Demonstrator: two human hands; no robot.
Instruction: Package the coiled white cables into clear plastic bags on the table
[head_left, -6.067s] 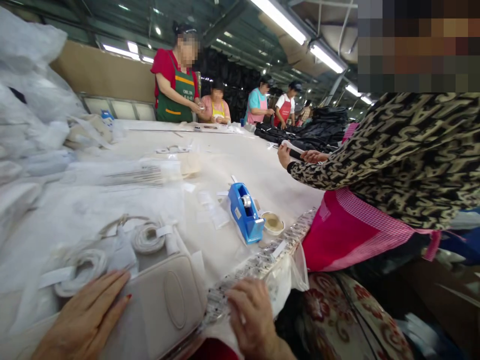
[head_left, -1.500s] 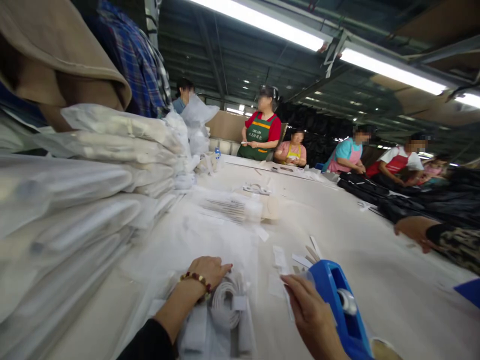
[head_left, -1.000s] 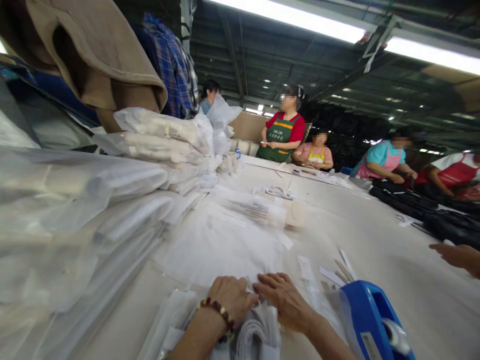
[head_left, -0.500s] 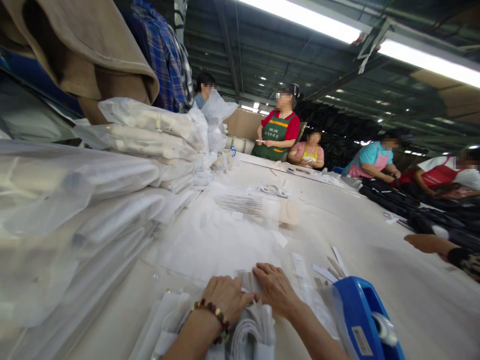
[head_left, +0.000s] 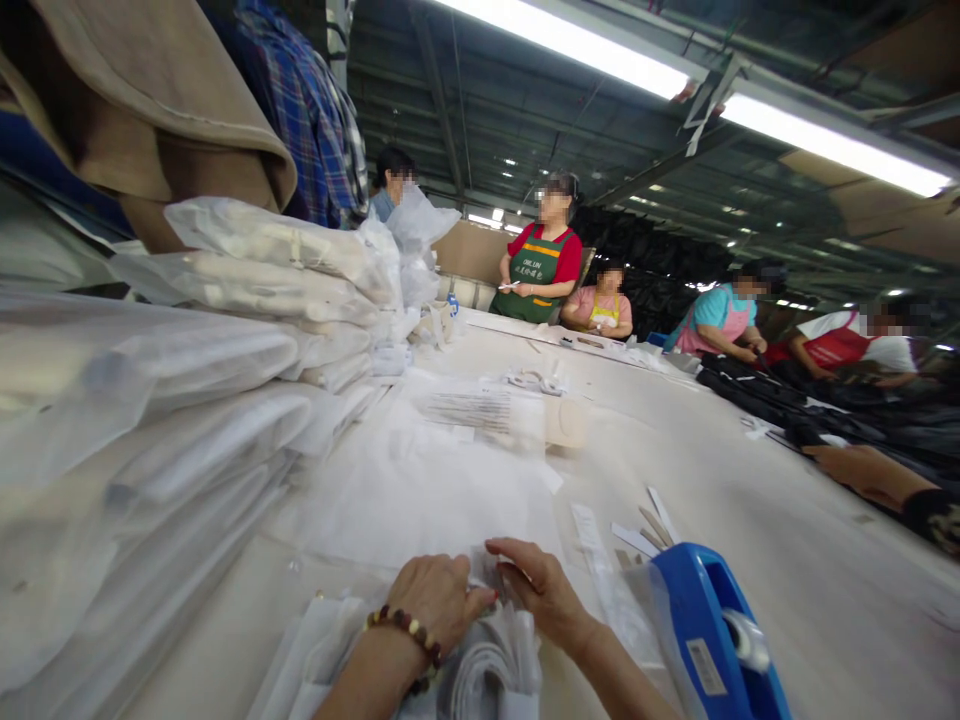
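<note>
My left hand (head_left: 439, 600), with a beaded bracelet at the wrist, is closed at the top end of a clear plastic bag (head_left: 484, 572). Facing it, my right hand (head_left: 541, 592) has curled fingers on the same plastic; its fingertips are partly hidden. Just below the hands lies a coiled white strap (head_left: 480, 675) inside clear plastic. Left of it, partly under my left forearm, are more white bagged pieces (head_left: 300, 655). A blue tape dispenser (head_left: 701, 620) with a roll of clear tape stands right of my right forearm.
High stacks of plastic-bagged goods (head_left: 210, 420) line the left side. Flat plastic bags (head_left: 435, 490) lie ahead on the table (head_left: 675, 430). Paper strips (head_left: 652, 525) lie by the dispenser. A co-worker's arm (head_left: 870, 475) reaches in at right near black goods (head_left: 787, 405); other people stand behind.
My right hand has changed from lying flatter on the plastic to a raised, curled shape. My left hand stays nearly in place. The view has shifted slightly to the right.
</note>
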